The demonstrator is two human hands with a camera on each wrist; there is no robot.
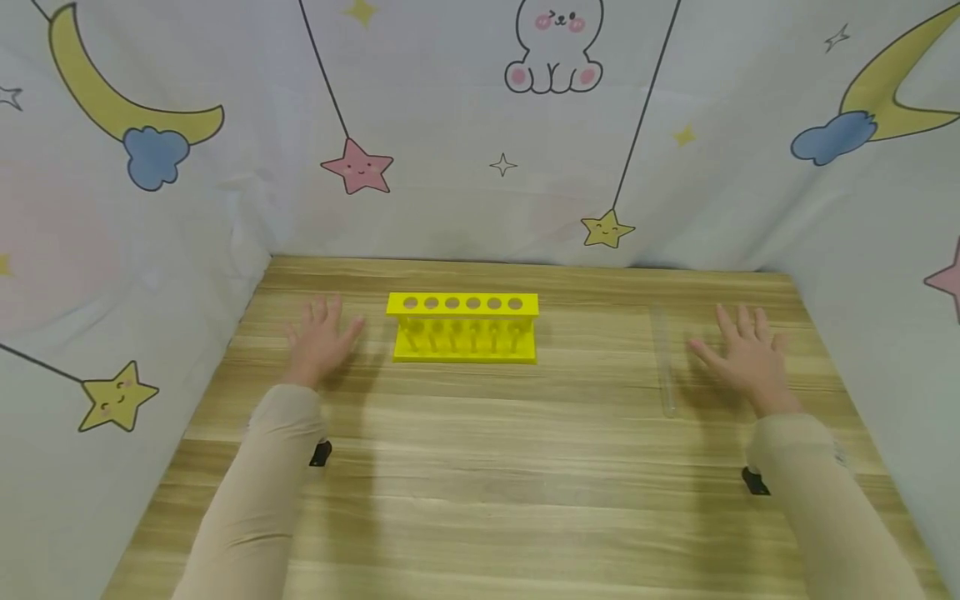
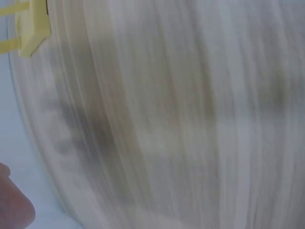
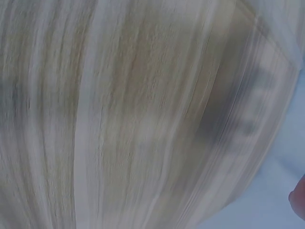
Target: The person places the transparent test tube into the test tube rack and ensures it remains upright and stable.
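Observation:
A yellow test tube rack (image 1: pixel 462 354) with a row of round holes stands at the back of the table, left of the middle. My left hand (image 1: pixel 321 340) is to its left, fingers spread and nothing held. In the left wrist view one end of the rack (image 2: pixel 35 26) shows at the top left corner, and a fingertip (image 2: pixel 14 205) at the lower left. A clear test tube (image 1: pixel 663 362) lies on the wood, pointing away from me. Just right of the tube my right hand (image 1: pixel 746 358) has its fingers spread, holding nothing. One fingertip (image 3: pixel 299 200) enters the right wrist view.
The wood-grain table (image 1: pixel 510 467) has white printed cloth (image 1: pixel 450 217) behind it and along both sides. Dark wrist camera pieces show under the left sleeve (image 1: pixel 262 467) and right sleeve (image 1: pixel 825 492).

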